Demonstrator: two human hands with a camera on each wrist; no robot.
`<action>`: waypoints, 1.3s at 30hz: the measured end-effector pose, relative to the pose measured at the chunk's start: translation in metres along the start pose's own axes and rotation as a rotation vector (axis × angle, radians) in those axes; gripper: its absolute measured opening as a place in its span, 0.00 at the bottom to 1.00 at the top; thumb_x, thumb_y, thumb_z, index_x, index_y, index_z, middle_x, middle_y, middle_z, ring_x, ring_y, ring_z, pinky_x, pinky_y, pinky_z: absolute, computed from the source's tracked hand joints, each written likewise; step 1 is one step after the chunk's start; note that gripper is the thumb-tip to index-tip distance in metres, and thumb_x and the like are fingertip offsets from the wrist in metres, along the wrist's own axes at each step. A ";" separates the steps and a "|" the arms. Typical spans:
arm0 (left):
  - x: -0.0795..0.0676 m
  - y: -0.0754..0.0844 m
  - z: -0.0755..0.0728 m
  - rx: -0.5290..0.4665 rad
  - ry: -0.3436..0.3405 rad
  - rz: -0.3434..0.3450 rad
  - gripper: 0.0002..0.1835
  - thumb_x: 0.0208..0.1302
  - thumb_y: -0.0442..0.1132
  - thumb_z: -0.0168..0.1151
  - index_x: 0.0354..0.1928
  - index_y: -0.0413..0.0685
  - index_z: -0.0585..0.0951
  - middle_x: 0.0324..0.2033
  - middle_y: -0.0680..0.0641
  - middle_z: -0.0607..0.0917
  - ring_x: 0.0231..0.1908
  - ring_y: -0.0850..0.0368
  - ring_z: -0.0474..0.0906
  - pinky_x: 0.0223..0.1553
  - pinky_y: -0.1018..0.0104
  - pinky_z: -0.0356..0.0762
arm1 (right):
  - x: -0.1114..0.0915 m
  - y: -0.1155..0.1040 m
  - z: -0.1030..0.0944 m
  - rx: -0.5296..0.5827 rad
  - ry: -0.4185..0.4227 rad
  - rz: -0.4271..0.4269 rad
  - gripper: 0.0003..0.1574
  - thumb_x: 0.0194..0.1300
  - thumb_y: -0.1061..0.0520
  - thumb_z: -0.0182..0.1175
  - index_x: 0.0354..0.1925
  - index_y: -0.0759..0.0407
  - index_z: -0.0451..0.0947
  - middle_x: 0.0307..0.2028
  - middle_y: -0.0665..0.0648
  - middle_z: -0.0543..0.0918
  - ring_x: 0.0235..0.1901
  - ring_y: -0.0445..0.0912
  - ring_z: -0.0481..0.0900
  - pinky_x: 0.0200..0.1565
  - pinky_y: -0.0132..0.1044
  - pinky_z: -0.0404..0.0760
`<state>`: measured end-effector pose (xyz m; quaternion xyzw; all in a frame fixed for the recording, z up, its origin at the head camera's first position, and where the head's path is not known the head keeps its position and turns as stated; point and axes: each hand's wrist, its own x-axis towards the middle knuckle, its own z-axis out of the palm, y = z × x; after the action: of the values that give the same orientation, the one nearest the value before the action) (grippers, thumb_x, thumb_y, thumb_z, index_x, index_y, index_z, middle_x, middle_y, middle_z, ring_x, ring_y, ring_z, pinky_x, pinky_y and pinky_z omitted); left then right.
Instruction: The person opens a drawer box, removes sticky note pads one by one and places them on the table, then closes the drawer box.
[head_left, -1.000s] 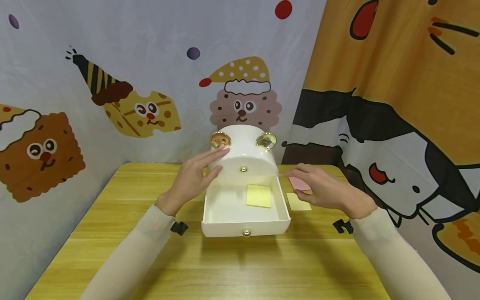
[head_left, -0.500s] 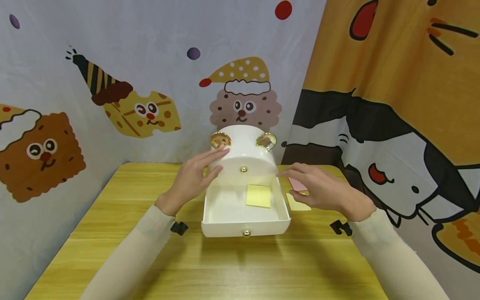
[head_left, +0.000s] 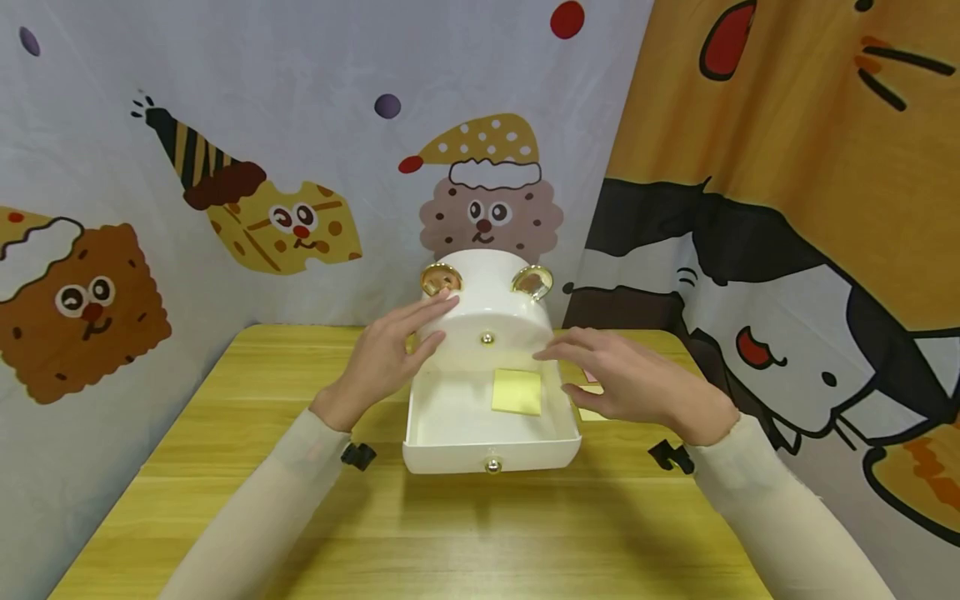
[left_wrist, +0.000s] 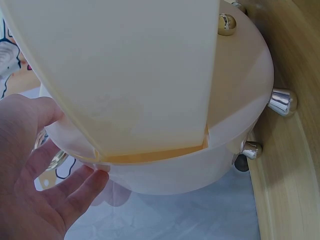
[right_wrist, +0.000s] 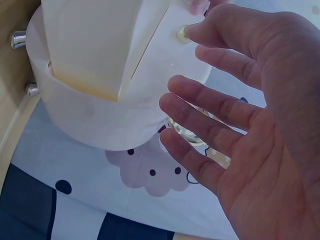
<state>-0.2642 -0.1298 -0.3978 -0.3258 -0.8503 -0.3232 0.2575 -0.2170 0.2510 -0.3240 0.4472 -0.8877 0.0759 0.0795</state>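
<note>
A white rounded box [head_left: 491, 283] with gold ears stands on the table, its lower drawer [head_left: 492, 457] pulled out. Inside the drawer lies a yellow sticky-note pad [head_left: 517, 392] toward the right. My left hand [head_left: 382, 354] rests on the box's upper left side below one ear, fingers fairly straight and thumb by the front edge. In the left wrist view, its fingertips touch the curved wall. Beside the drawer's right rear corner is my right hand [head_left: 637, 375], fingers spread and holding nothing. The right wrist view shows its thumb in front of a gold knob [right_wrist: 182, 34]; contact cannot be told.
A pink note [head_left: 591, 377] and a pale yellow note [head_left: 591, 415] lie right of the drawer, partly hidden by my right hand. The wooden table [head_left: 480, 533] runs back to a cartoon-printed curtain [head_left: 315, 100] close behind the box.
My right hand has moved left toward the box, from above the loose notes to the drawer's right rear corner. The left hand, box and drawer look unmoved.
</note>
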 end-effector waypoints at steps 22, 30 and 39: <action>0.000 0.000 0.001 0.004 0.000 -0.006 0.29 0.85 0.39 0.73 0.83 0.56 0.83 0.82 0.46 0.83 0.21 0.62 0.69 0.24 0.66 0.71 | 0.032 -0.016 -0.003 0.036 -0.131 -0.024 0.31 0.79 0.55 0.77 0.76 0.49 0.85 0.71 0.54 0.88 0.58 0.50 0.91 0.62 0.50 0.93; 0.001 -0.001 0.000 0.005 0.003 -0.006 0.29 0.85 0.40 0.73 0.83 0.57 0.82 0.82 0.47 0.83 0.21 0.62 0.69 0.24 0.67 0.71 | 0.049 -0.022 -0.005 0.058 -0.210 -0.010 0.31 0.81 0.53 0.77 0.77 0.50 0.84 0.71 0.55 0.87 0.57 0.49 0.91 0.61 0.47 0.93; -0.001 -0.002 0.002 0.016 0.008 -0.007 0.29 0.84 0.39 0.73 0.82 0.57 0.83 0.82 0.46 0.83 0.39 0.48 0.89 0.26 0.67 0.72 | 0.062 -0.027 0.000 0.069 -0.258 -0.023 0.29 0.81 0.53 0.76 0.75 0.53 0.86 0.70 0.60 0.87 0.62 0.53 0.88 0.66 0.50 0.91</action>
<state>-0.2659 -0.1300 -0.4004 -0.3194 -0.8530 -0.3184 0.2626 -0.2316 0.1862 -0.3089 0.4657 -0.8823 0.0473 -0.0496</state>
